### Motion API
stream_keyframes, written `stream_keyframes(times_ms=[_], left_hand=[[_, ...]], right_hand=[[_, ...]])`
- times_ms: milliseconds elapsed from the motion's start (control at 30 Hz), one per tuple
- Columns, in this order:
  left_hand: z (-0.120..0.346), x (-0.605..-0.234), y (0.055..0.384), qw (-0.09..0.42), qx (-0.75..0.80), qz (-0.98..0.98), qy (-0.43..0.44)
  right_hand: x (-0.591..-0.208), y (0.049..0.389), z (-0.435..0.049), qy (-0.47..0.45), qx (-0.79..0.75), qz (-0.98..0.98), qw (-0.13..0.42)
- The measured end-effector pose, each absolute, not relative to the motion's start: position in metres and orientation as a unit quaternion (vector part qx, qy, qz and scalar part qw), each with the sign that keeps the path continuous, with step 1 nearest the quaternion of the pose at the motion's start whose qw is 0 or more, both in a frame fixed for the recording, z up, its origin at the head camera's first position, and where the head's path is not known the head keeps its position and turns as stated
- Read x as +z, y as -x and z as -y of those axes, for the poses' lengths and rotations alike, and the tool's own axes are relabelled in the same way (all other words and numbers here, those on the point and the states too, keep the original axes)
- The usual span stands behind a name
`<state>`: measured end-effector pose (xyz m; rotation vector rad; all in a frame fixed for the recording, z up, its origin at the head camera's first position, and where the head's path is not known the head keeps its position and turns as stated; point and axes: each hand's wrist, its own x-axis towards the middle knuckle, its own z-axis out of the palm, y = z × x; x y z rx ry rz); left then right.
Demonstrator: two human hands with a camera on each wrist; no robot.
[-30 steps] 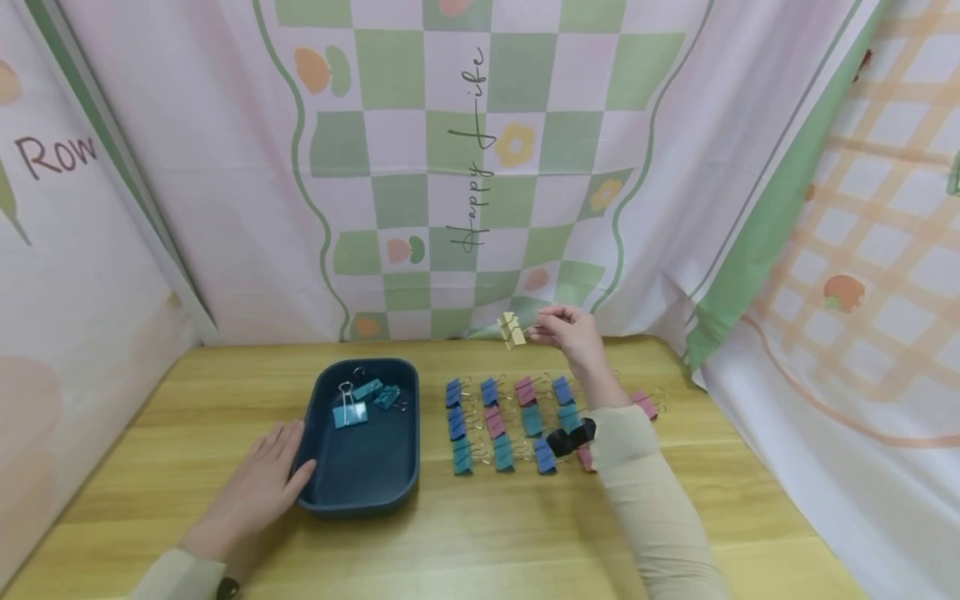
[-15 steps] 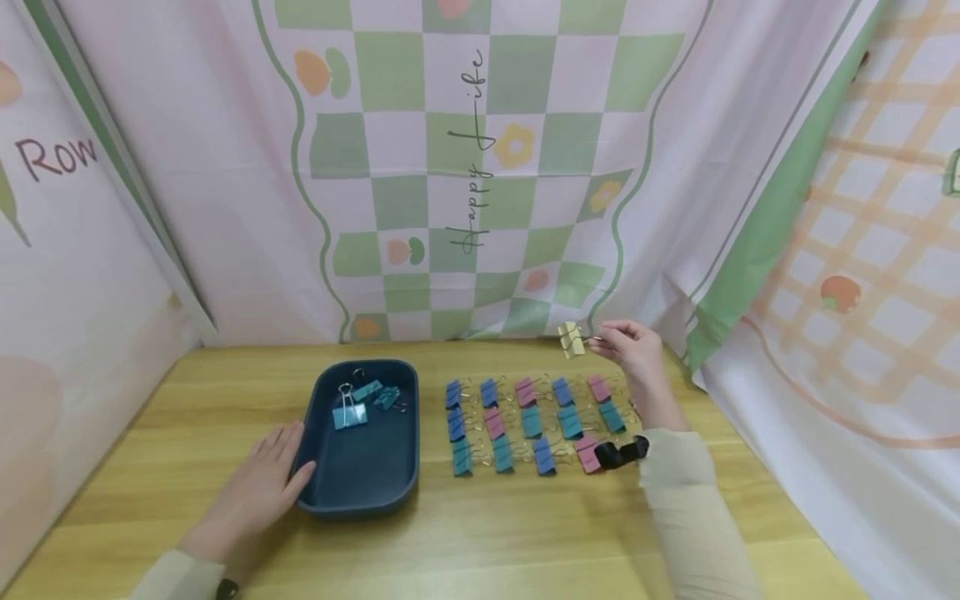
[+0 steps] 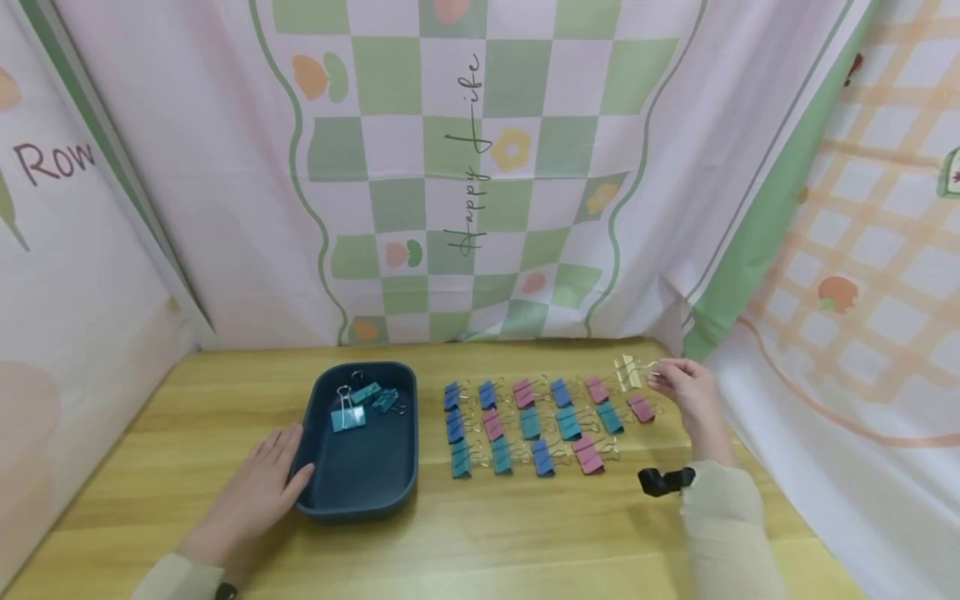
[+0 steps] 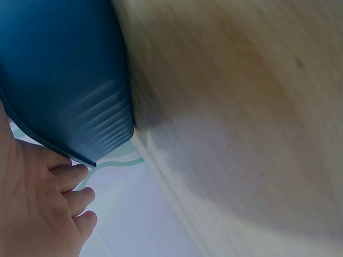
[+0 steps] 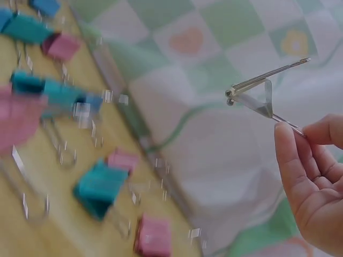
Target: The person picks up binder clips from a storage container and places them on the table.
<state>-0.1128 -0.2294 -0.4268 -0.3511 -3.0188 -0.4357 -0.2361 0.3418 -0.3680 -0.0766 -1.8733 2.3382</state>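
Observation:
My right hand (image 3: 688, 398) pinches a pale yellow binder clip (image 3: 628, 372) by its wire handle, above the right end of the back row of clips. In the right wrist view the thumb and fingertips of the right hand (image 5: 316, 176) meet on one handle; the yellow clip's body (image 5: 260, 101) hangs out beyond them, against the curtain. My left hand (image 3: 251, 492) rests with extended fingers against the left side of a dark blue tray (image 3: 363, 475). In the left wrist view the left hand's fingers (image 4: 77, 201) lie by the tray's rim.
Blue, pink and teal binder clips stand in three rows on the wooden table (image 3: 510, 542), among them a pink clip (image 3: 641, 408) just below the yellow one. Several teal clips, including a shiny one (image 3: 348, 418), lie in the tray. A patterned curtain (image 3: 480, 208) hangs behind the table.
My right hand has carried the yellow clip rightward and lower, from near the curtain's middle to the right end of the back row. The left hand and tray have stayed put.

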Motion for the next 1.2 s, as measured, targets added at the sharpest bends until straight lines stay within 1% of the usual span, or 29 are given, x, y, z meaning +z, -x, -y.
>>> stream_keyframes(times_ms=[133,333,533,700,967,1200], left_hand=[[0.229,-0.427,0.112,0.029,-0.145,0.983,0.111],[0.229,-0.426,0.112,0.032,-0.148,0.982,0.112],[0.228,-0.426,0.112,0.033,-0.149,0.982,0.112],[0.228,-0.425,0.111,0.024,-0.151,0.982,0.107],[0.228,-0.425,0.112,0.020,-0.147,0.983,0.106],[0.228,-0.426,0.112,0.028,-0.143,0.983,0.108]], right_hand=[[-0.382,0.230,-0.361,0.038,0.770,0.633,0.063],[-0.403,0.220,-0.385,0.051,0.743,0.666,0.032],[-0.420,0.214,-0.398,0.056,0.691,0.721,-0.016],[-0.428,0.211,-0.402,0.057,0.672,0.736,-0.061],[-0.437,0.212,-0.396,0.054,0.700,0.705,-0.100],[-0.439,0.209,-0.387,0.040,0.667,0.732,-0.133]])
